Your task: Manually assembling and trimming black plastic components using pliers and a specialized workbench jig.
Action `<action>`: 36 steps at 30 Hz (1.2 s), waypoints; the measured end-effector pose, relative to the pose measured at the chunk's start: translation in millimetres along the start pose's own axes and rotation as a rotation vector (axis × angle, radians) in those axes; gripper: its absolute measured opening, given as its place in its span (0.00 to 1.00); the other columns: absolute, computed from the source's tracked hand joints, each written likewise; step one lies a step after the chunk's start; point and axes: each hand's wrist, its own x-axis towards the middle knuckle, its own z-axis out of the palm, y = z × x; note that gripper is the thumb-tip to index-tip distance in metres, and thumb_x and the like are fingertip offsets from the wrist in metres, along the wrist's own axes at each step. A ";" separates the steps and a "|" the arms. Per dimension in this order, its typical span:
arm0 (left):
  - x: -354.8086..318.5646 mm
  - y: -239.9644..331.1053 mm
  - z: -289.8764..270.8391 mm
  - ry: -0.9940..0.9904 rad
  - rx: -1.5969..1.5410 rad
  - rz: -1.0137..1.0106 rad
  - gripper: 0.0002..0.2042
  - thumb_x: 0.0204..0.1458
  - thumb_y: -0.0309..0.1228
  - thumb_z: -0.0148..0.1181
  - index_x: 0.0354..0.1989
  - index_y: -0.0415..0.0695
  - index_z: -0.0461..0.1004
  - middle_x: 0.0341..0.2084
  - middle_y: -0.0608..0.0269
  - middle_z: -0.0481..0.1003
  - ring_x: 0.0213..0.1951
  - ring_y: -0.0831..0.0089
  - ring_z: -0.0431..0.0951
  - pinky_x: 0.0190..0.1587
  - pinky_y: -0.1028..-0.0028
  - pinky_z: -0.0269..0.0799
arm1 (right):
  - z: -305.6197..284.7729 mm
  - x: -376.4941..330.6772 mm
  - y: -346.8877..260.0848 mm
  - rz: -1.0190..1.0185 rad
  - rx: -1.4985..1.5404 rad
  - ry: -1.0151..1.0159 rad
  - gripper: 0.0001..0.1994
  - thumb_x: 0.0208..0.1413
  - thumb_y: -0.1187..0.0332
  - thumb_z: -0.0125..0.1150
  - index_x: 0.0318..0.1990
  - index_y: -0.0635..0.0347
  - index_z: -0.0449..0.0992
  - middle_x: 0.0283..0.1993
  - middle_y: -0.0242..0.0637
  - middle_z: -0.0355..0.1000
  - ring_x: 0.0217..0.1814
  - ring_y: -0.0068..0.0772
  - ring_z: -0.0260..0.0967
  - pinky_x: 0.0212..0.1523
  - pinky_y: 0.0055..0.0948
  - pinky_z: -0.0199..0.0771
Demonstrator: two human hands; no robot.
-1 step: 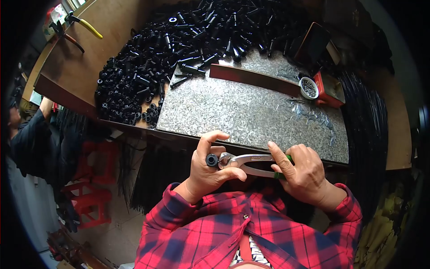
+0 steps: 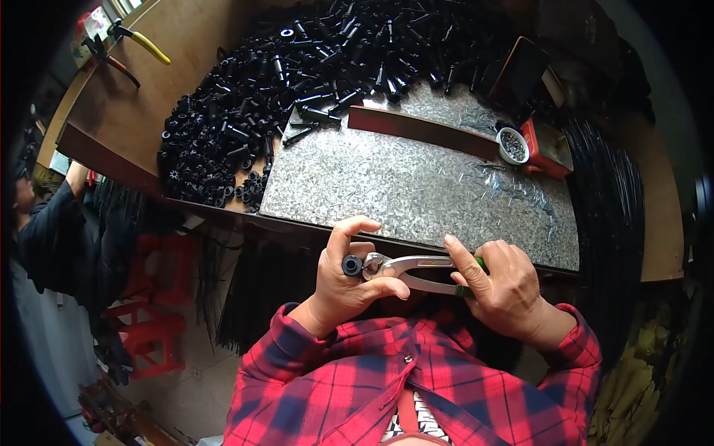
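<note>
My left hand (image 2: 332, 284) is closed round a black cylindrical plastic part (image 2: 352, 264), whose round hollow end faces up; its index finger and thumb stretch out to the right. Silver pincers (image 2: 424, 262) with green grips lie across in front of me, their rounded jaws right beside the black part. Whether the jaws bite on something small there, I cannot tell. The fingers of my right hand (image 2: 507, 288) are wrapped round the green handles, with the index finger laid along the upper one. Both hands are just off the near edge of a speckled stone slab (image 2: 416, 186).
Black plastic parts (image 2: 245, 111) are heaped behind and left of the slab. A dark red bar (image 2: 424, 134), a white cup of small metal pieces (image 2: 512, 146) and a red box (image 2: 549, 149) stand on it. Black strands hang at right. Red stools (image 2: 152, 338) and another person's dark sleeve (image 2: 56, 230) are at left.
</note>
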 end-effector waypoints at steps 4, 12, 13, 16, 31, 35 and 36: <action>1.0 -1.0 7.1 0.029 -0.015 0.104 0.43 0.24 0.47 0.77 0.50 0.41 0.60 0.20 0.75 0.63 0.21 0.88 0.62 0.23 0.84 0.57 | -0.7 0.0 -0.6 -0.010 0.018 -0.035 0.31 0.41 0.74 0.63 0.59 0.60 0.65 0.23 0.34 0.57 0.21 0.33 0.59 0.21 0.33 0.59; 1.7 -5.3 5.5 0.036 -0.039 0.186 0.44 0.25 0.44 0.79 0.51 0.42 0.58 0.15 0.77 0.61 0.18 0.90 0.62 0.19 0.87 0.54 | -2.7 0.5 -5.3 0.052 0.158 -0.093 0.32 0.40 0.74 0.63 0.59 0.61 0.65 0.23 0.35 0.57 0.21 0.33 0.59 0.21 0.34 0.61; 3.1 -5.3 5.2 0.039 -0.029 0.193 0.45 0.24 0.45 0.79 0.51 0.42 0.57 0.14 0.77 0.60 0.18 0.90 0.62 0.19 0.87 0.54 | -2.5 0.4 -6.0 0.059 0.132 -0.084 0.33 0.40 0.73 0.64 0.59 0.60 0.65 0.23 0.35 0.57 0.22 0.33 0.59 0.22 0.33 0.61; 3.1 -5.5 3.5 0.032 -0.077 0.169 0.46 0.22 0.46 0.78 0.51 0.42 0.57 0.13 0.78 0.59 0.17 0.90 0.60 0.19 0.87 0.51 | -11.6 7.3 -1.8 -0.002 0.130 -0.018 0.34 0.38 0.72 0.65 0.60 0.55 0.66 0.24 0.34 0.57 0.22 0.32 0.59 0.22 0.32 0.61; 6.5 11.8 3.0 -0.089 0.034 0.186 0.32 0.39 0.26 0.72 0.51 0.40 0.58 0.15 0.73 0.64 0.18 0.87 0.65 0.20 0.86 0.57 | -30.5 0.6 -14.2 -0.005 0.003 -0.183 0.32 0.42 0.72 0.61 0.60 0.53 0.66 0.21 0.33 0.56 0.20 0.28 0.60 0.18 0.28 0.62; 2.1 5.0 4.3 -0.085 -0.144 0.101 0.33 0.39 0.25 0.72 0.52 0.41 0.57 0.18 0.70 0.67 0.19 0.87 0.65 0.20 0.86 0.58 | -20.2 -1.3 -15.6 0.054 0.253 -0.211 0.34 0.43 0.69 0.63 0.62 0.54 0.62 0.21 0.36 0.58 0.21 0.33 0.62 0.20 0.34 0.65; 2.0 2.5 4.9 -0.072 -0.180 0.143 0.34 0.39 0.25 0.72 0.53 0.42 0.56 0.22 0.67 0.69 0.18 0.87 0.65 0.20 0.87 0.59 | -21.5 -0.1 -14.8 0.046 0.253 -0.209 0.34 0.43 0.69 0.63 0.62 0.54 0.62 0.21 0.36 0.58 0.21 0.33 0.62 0.20 0.34 0.65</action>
